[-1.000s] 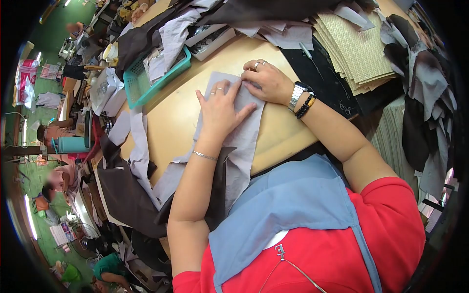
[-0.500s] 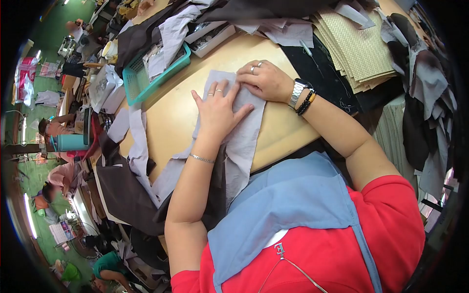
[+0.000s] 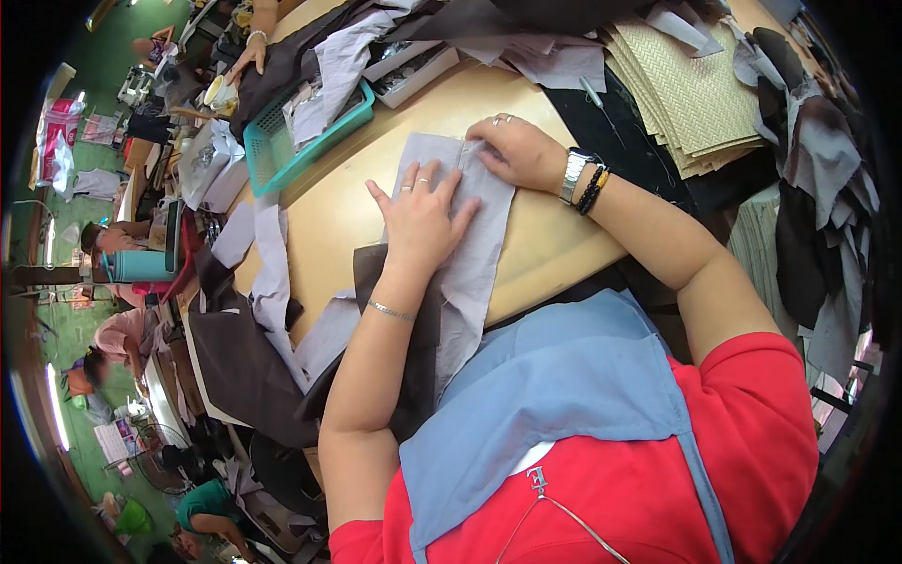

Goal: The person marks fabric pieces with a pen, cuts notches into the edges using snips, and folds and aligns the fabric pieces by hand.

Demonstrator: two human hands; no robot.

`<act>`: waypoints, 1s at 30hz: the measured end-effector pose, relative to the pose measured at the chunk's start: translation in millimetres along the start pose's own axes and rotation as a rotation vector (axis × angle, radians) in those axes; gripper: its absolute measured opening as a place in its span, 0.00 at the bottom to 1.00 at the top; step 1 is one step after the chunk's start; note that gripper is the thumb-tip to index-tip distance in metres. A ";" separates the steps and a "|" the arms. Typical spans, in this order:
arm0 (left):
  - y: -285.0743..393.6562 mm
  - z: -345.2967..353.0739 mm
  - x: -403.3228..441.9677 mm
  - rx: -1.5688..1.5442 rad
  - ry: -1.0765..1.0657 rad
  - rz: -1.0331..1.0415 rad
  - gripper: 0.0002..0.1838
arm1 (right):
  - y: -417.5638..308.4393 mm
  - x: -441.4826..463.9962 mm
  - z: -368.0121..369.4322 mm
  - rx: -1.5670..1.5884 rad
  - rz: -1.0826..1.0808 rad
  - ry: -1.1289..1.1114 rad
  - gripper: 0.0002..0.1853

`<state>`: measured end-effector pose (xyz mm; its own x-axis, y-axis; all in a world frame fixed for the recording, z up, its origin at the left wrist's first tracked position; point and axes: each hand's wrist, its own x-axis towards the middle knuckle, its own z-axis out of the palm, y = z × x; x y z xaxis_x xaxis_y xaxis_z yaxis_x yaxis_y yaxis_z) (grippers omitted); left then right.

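A light grey piece of cloth (image 3: 484, 221) lies on the pale wooden board, with a seam or fold line running down from its top edge. My left hand (image 3: 421, 211) rests flat on it, fingers spread and holding nothing. At the cloth's upper right edge, my right hand (image 3: 519, 153) has its fingers curled in, thumb and fingertips pinching the fabric near the seam. Dark brown cloth (image 3: 368, 268) lies beside and under my left forearm, next to the grey piece.
A teal basket (image 3: 315, 150) and a white box (image 3: 413, 77) of small items stand at the back. Woven sheets (image 3: 691, 94) are stacked at right, near a pen-like tool (image 3: 592, 92). Cloth scraps (image 3: 813, 141) hang farther right. Another person's hand (image 3: 252, 56) reaches in at upper left.
My right hand has shifted slightly right along the top edge, exposing more of the seam. Dark cloth now shows beside my left wrist. Another person's hand has appeared at upper left.
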<state>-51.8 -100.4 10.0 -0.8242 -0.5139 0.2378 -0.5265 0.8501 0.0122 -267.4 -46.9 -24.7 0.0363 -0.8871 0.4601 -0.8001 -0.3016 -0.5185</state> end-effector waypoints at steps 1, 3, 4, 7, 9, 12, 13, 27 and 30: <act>-0.3 2.1 3.0 0.000 0.011 -0.009 0.21 | -0.1 -0.9 0.1 0.047 0.038 0.042 0.13; -0.9 6.0 13.2 -0.001 0.035 -0.027 0.14 | -1.2 -1.9 -1.1 0.093 0.055 0.078 0.13; -0.2 6.3 17.9 0.000 0.050 -0.037 0.12 | -2.1 -1.5 -2.0 0.091 0.033 0.074 0.13; 1.9 7.0 32.2 0.021 0.097 -0.040 0.07 | -1.4 -2.0 -4.7 0.001 -0.103 0.022 0.10; 0.3 11.4 38.3 0.062 0.128 -0.017 0.06 | -1.5 -3.3 -2.5 -0.084 -0.182 0.009 0.06; -2.8 15.0 43.2 0.102 0.151 0.020 0.06 | -1.0 -4.0 -0.2 -0.127 -0.198 0.037 0.06; -3.1 17.0 44.1 0.068 0.141 -0.023 0.06 | -0.7 -4.1 0.0 -0.123 -0.179 0.027 0.06; -7.5 16.6 16.4 -0.111 0.123 -0.049 0.09 | -3.1 -3.8 -0.9 -0.128 -0.103 -0.003 0.15; -7.7 14.3 13.7 -0.038 0.093 -0.013 0.12 | -6.7 -3.7 -2.0 -0.142 -0.093 0.021 0.15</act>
<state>-62.0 -115.6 -0.7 -0.7934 -0.5137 0.3264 -0.5275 0.8480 0.0523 -263.3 -40.9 -21.5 0.1031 -0.8499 0.5168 -0.8704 -0.3286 -0.3667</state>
